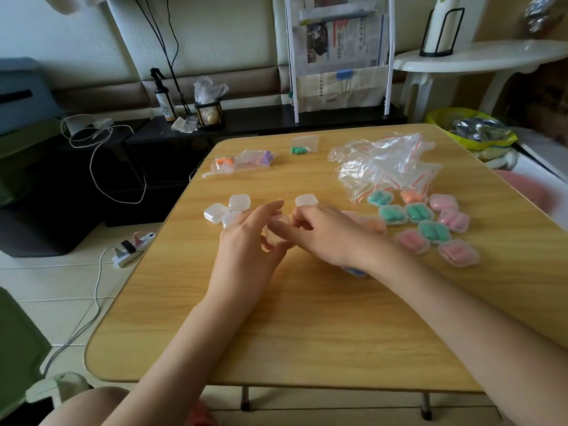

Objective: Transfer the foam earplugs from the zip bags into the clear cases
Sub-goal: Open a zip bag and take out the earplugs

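- Both hands meet over the middle of the tan wood-grain bench [307,318]: the left hand [246,241] cradles a small clear square plastic case [276,233] in curled fingers, and the right hand [325,233] pinches at its edge.
- Judged step: opening or closing this case; blur hides whether anything is inside.
- Something blue [355,271] peeks out beneath the right wrist.
- Empty frosted cases [229,209] sit just left; filled cases of green, pink and orange plugs [430,226] cluster right, beside spent zip bags [387,162].
- Three bags holding orange [222,163], purple [261,157] and green earplugs [302,146] wait at the far edge; next comes fetching one.
- Newspaper print behind is unreadable.
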`<state>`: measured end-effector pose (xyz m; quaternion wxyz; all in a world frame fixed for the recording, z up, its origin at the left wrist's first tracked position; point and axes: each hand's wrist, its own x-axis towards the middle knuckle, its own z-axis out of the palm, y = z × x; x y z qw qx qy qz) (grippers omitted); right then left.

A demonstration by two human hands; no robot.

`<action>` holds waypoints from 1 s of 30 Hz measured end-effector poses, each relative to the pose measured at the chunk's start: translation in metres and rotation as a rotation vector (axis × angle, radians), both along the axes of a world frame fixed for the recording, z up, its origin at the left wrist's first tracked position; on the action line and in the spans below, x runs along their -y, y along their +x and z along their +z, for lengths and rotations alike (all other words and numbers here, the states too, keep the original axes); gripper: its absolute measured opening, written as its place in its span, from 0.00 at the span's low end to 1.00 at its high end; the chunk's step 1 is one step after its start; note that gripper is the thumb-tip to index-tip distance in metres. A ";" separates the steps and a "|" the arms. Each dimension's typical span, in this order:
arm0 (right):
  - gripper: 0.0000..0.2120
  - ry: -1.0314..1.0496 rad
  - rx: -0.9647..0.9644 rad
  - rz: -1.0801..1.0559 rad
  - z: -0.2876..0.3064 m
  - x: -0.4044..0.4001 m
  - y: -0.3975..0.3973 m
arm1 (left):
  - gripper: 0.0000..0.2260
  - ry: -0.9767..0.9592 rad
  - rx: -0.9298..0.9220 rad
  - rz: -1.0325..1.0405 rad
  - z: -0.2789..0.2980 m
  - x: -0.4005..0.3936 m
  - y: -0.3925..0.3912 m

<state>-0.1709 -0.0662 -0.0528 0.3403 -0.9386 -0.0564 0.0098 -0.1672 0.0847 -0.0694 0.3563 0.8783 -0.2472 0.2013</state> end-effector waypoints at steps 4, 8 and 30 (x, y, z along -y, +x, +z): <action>0.24 -0.011 0.051 0.003 -0.003 -0.004 -0.002 | 0.21 0.058 -0.027 0.017 0.001 0.002 -0.002; 0.22 0.026 0.113 0.000 -0.006 -0.005 0.002 | 0.18 0.029 -0.021 0.034 0.000 0.001 0.001; 0.21 0.415 -0.171 0.143 0.002 0.009 0.007 | 0.19 -0.253 -0.183 -0.072 0.007 -0.005 0.001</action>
